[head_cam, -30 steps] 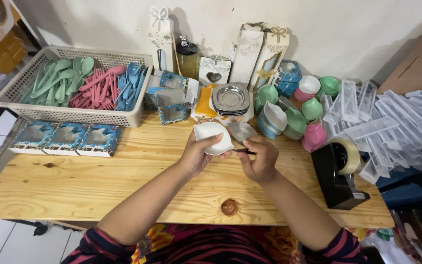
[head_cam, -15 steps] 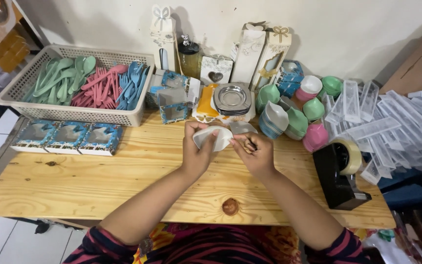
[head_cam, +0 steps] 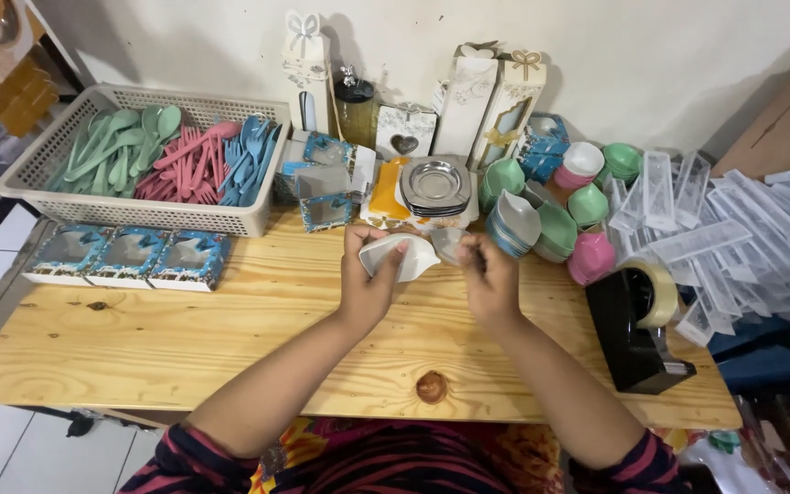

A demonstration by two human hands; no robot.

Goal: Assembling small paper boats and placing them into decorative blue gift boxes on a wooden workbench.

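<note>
Two bare hands meet above the middle of the wooden desk [head_cam: 185,348]. The left hand [head_cam: 369,279] has its grip closed around a white heart-shaped bowl [head_cam: 398,255], fingers curled under it and thumb on its rim. The right hand [head_cam: 489,279] pinches a small clear wrapper [head_cam: 450,243] just beside the bowl; what else it holds I cannot tell.

Three blue window boxes [head_cam: 128,257] lie in a row well to the left of the left grip. Beyond them, one white mesh basket [head_cam: 139,215] holds plastic cutlery in three colour groups: green [head_cam: 116,146], pink [head_cam: 189,160] and blue [head_cam: 249,165].

Straight ahead of both grips sits one stack of small metal dishes [head_cam: 438,183]. Beyond the right grip, several coloured bowls [head_cam: 555,224] in green, pink and grey crowd together. Right of that grip stands one black tape dispenser [head_cam: 637,334], with a heap of clear plastic boxes [head_cam: 715,238] farther right.
</note>
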